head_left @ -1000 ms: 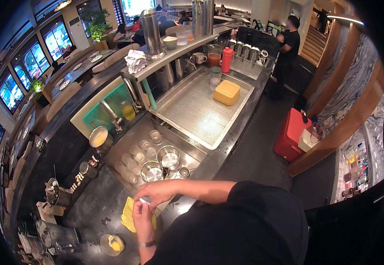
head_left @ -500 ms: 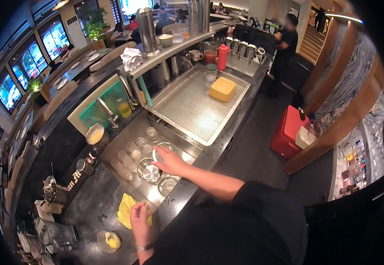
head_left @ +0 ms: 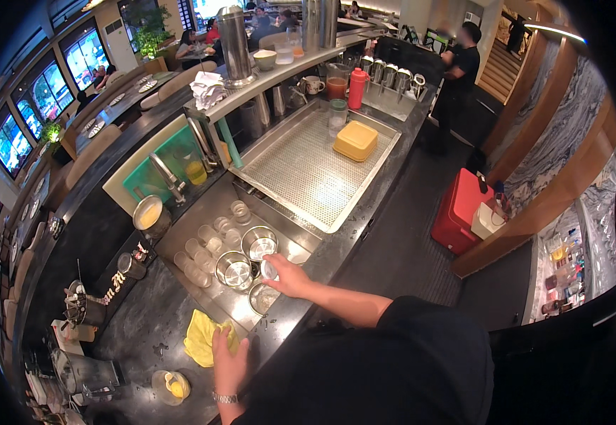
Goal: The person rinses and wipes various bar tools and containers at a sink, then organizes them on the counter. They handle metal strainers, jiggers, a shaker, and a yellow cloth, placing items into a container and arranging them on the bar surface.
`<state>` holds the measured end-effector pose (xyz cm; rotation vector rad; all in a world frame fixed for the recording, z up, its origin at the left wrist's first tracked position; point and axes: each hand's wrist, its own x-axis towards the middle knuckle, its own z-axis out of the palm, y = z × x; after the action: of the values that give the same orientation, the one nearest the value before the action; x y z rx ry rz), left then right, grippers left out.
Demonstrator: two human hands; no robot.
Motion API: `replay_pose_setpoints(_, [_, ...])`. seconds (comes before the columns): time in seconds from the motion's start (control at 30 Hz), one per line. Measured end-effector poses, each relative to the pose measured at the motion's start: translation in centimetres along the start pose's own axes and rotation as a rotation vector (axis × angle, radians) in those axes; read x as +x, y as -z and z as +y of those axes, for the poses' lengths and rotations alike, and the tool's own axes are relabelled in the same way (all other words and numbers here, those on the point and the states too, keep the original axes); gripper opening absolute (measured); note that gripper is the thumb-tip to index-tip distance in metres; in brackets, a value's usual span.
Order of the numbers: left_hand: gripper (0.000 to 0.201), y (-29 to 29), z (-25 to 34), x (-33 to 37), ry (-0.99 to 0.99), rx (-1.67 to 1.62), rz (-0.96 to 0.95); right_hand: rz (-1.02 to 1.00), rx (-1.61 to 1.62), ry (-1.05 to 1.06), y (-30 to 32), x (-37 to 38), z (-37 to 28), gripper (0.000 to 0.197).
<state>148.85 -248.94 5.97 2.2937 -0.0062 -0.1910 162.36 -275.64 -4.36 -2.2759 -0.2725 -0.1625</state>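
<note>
My right hand [head_left: 291, 278] is closed round a small clear glass [head_left: 269, 270], over the near side of the steel sink. Round metal bowls stand beside and under it: one bowl [head_left: 234, 271] to the left, another bowl [head_left: 259, 243] behind, and a third bowl [head_left: 262, 299] in front. Several clear glasses [head_left: 196, 268] are grouped in the sink left of the bowls. At the counter's front, my left hand [head_left: 230, 365] has its fingers apart, by the right edge of a crumpled yellow cloth [head_left: 203, 338]. Whether its fingertips touch the cloth I cannot tell.
Beyond the sink lies a perforated metal tray [head_left: 301, 177] with a yellow tub [head_left: 356, 141] on it. A faucet [head_left: 167, 177] rises at the sink's back. Near left are a bowl with lemon peel [head_left: 171, 387] and a blender jug [head_left: 85, 372]. Another person [head_left: 461, 71] stands far right.
My right hand has shifted right and nearer with the glass, uncovering the metal bowls. My left hand's fingers have spread beside the cloth.
</note>
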Motion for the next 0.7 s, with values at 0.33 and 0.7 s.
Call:
replay_pose_setpoints(0.33, [0.055,0.1,-0.8,-0.9,0.003,-0.126,0.012,-0.096,0.053,-0.361,-1.6,2.4,-2.8,0.073])
replay_pose_setpoints(0.7, [0.04,-0.8,-0.5,-11.7,-0.091,-0.673,1.027,-0.153,0.344,0.148,-1.6,8.5,-1.2,0.058])
